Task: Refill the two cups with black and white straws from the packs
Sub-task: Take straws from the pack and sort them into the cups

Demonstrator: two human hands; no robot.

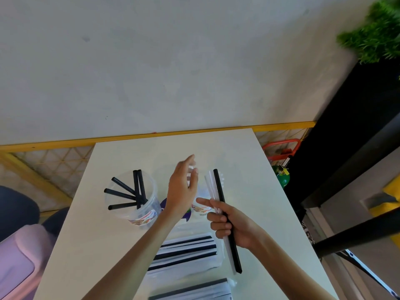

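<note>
I am getting a bright picture: soft light is washing over the white table and the pale wall beyond it, leaving only faint shadows. The left hand is blurring at its fingertips, while the straws in the right hand are showing crisp. The plant at the far right is streaking. The wide lens is bending straight lines toward the edges, and the near left corner is going soft and pinkish.

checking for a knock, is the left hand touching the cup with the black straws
Apart. The head view shows a strip of table between the left hand and the cup holding the black straws; the hand is open further right.
</note>
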